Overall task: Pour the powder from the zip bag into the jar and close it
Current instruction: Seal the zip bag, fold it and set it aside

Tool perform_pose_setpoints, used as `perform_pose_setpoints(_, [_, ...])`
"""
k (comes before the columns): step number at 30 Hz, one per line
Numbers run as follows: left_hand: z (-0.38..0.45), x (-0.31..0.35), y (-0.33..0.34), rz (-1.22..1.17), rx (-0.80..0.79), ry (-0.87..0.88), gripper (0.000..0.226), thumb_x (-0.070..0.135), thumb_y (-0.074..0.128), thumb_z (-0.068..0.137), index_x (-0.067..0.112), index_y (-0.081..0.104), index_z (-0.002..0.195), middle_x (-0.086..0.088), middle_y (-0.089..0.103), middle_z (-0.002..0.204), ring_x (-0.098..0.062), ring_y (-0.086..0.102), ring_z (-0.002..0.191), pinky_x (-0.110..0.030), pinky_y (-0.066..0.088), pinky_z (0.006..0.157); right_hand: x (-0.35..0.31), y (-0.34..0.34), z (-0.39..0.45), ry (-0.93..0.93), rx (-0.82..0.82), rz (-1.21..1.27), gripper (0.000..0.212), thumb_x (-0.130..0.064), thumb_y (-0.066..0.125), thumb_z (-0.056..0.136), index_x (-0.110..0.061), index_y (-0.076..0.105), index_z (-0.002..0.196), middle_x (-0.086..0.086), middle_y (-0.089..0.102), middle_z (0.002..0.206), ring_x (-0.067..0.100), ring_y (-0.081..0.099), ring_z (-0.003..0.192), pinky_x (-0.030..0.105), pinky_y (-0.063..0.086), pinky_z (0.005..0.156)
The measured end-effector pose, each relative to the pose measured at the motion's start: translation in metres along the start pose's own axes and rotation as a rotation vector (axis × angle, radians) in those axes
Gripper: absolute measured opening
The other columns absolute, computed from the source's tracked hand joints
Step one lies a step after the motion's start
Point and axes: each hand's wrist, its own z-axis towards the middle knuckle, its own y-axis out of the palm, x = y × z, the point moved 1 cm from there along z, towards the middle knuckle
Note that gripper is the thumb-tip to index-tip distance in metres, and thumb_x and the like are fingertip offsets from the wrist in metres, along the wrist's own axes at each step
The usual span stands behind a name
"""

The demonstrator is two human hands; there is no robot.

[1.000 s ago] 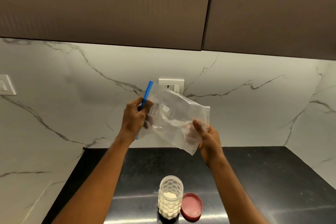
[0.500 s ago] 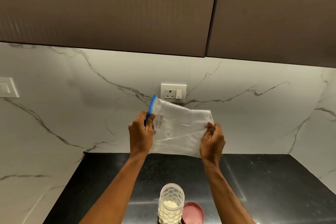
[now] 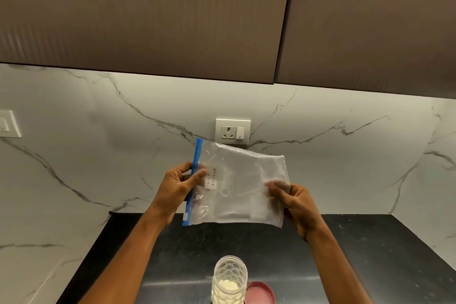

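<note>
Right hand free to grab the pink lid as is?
Probably not yet: the right hand pinches the zip bag. The pink lid lies uncovered beside the jar, below that arm.

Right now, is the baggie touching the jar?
Apart. The head view shows the zip bag held up in the air by the left hand and right hand, with bare counter between its bottom edge and the open jar.

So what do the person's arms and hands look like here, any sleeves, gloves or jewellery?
Both forearms are bare up to the frame edge, with no sleeves in view. The left hand and right hand wear no gloves, and no rings or watch show on fingers or wrists.
</note>
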Motion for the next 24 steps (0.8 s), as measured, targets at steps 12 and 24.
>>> perform_pose_setpoints(12, [0.001,0.004,-0.004,-0.138,-0.037,-0.008,0.077,0.053,0.095,0.040,0.012,0.075,0.102,-0.013,0.076,0.101,-0.029,0.075,0.088,-0.035,0.064,0.070,-0.015,-0.006,0.003,-0.114,-0.109,0.173,0.033,-0.016,0.061,0.085,-0.007,0.067,0.116,0.015,0.073,0.108,0.033,0.071,0.095,0.046,0.061,0.075])
perform_pose_setpoints(24, [-0.004,0.001,-0.017,-0.296,-0.231,0.042,0.038,0.040,0.093,0.060,0.012,0.082,0.084,-0.011,0.075,0.098,-0.028,0.072,0.093,-0.035,0.064,0.071,-0.024,-0.025,0.009,-0.183,-0.337,0.265,0.041,-0.034,0.095,0.049,-0.009,0.080,0.078,0.015,0.075,0.090,0.029,0.072,0.083,0.039,0.062,0.068])
